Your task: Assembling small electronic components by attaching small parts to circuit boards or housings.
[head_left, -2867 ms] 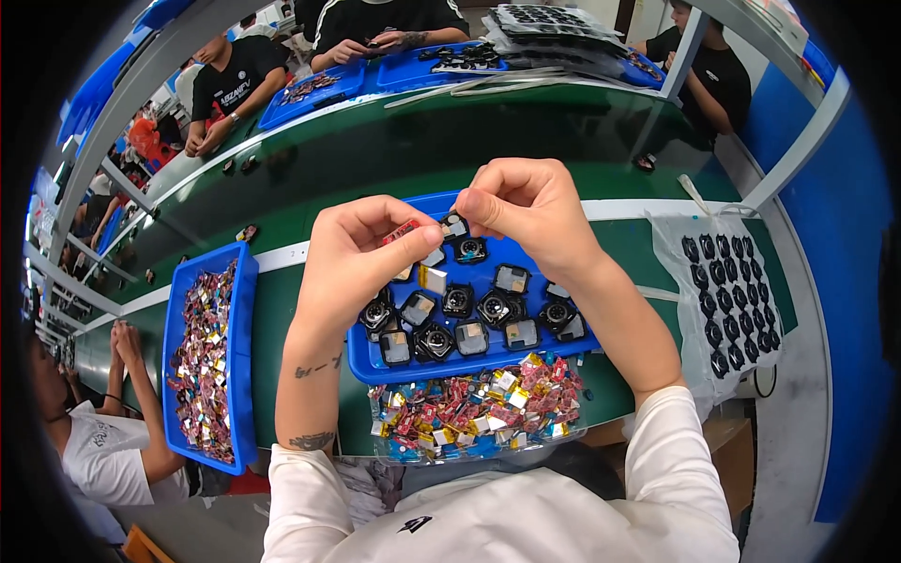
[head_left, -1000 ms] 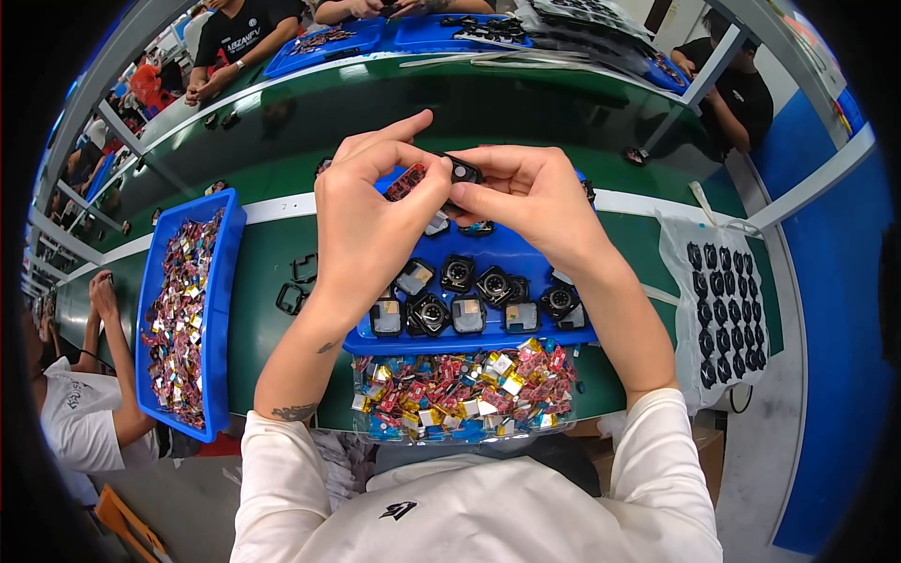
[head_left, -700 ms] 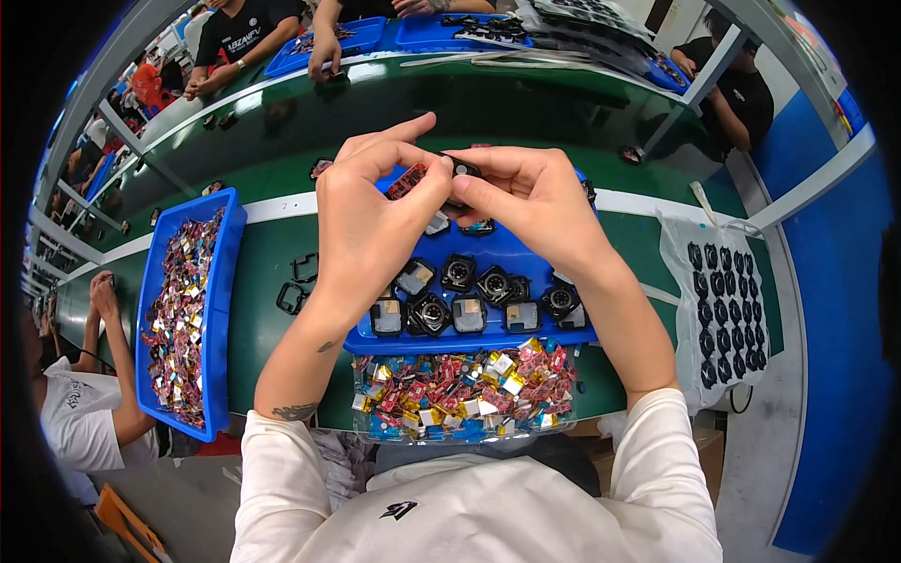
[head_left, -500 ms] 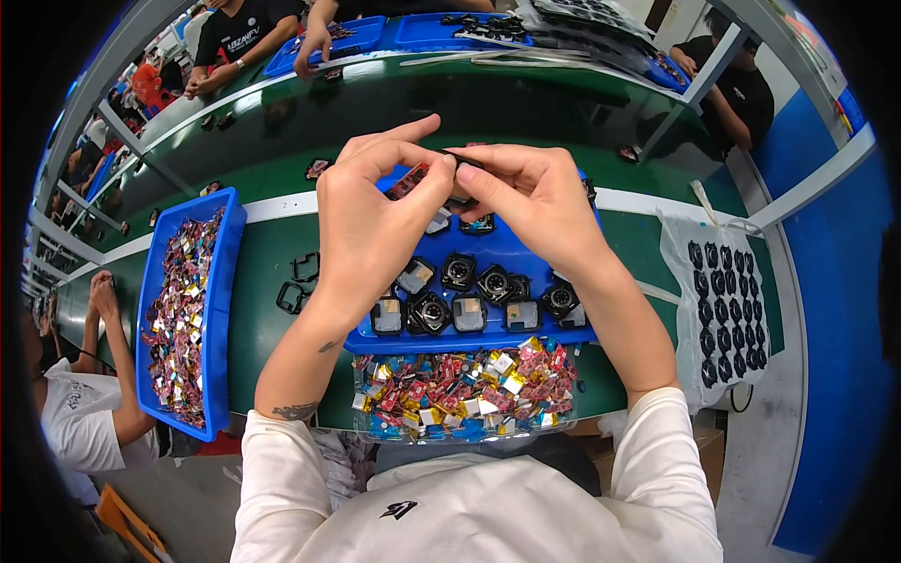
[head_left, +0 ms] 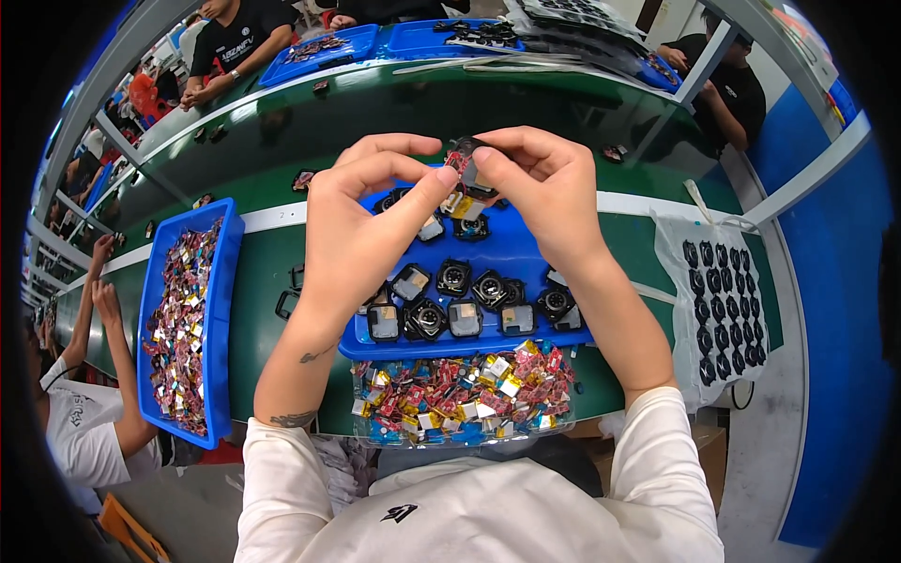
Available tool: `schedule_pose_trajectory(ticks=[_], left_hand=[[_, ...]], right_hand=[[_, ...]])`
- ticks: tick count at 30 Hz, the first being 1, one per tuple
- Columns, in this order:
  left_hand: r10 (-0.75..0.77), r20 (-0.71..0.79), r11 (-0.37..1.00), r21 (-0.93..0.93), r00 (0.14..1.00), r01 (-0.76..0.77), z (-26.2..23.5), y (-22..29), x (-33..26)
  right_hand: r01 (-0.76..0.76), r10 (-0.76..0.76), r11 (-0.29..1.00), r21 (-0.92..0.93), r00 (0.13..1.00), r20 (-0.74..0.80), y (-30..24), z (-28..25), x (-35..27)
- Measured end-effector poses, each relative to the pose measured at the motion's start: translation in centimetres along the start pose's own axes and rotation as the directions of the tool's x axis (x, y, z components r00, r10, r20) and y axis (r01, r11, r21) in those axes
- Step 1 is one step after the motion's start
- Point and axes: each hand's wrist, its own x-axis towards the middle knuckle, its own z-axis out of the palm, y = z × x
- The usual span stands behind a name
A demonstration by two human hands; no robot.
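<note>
From where I stand: right hand [head_left: 554,178] pinches a black watch case [head_left: 483,167] above the blue tray [head_left: 516,249]; left hand [head_left: 366,202] closes thumb and finger on the red circuit board [head_left: 457,162] at its edge. Yellow-and-silver battery [head_left: 460,205] just below. More watch cases [head_left: 465,317] in tray, parts heap [head_left: 469,394] nearer the person, blue bin [head_left: 221,375] leftward on green tabletop [head_left: 263,267].

Above the blue tray [head_left: 518,251], the fingers [head_left: 497,172] hide part of the dark case [head_left: 480,175]; left of it, the left forearm [head_left: 324,324] partly covers a black frame [head_left: 294,277]; in front of it, the heap's [head_left: 460,399] pieces are too small to tell; beyond it, the upper edge cuts off a co-worker [head_left: 399,9]
</note>
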Motion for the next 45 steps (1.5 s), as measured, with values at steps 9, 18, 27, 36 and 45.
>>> schedule_pose_trajectory(ticks=[9,18,27,36,45], left_hand=[[-0.283,0.078,0.890,-0.349,0.956,0.292,0.4,0.4,-0.1],[-0.308,-0.026,0.869,-0.414,0.951,0.270,0.8,0.5,0.2],[-0.254,0.076,0.920,-0.290,0.964,0.265,0.2,0.2,0.2],[-0.313,0.217,0.869,-0.328,0.924,0.372,0.0,0.0,0.4],[-0.297,0.397,0.906,-0.171,0.868,0.388,1.0,-0.5,0.2]], right_hand=[[0.106,-0.106,0.993,-0.060,0.994,-0.007,-0.1,0.7,-0.6],[0.151,-0.150,0.988,-0.031,0.988,0.023,-0.2,0.6,-0.5],[0.096,-0.095,0.995,-0.014,0.993,0.069,0.1,0.3,-0.4],[0.209,-0.161,0.957,-0.200,0.960,0.229,-1.3,-1.6,-0.2],[0.244,-0.014,0.864,-0.441,0.887,0.462,-0.4,-6.6,-1.9]])
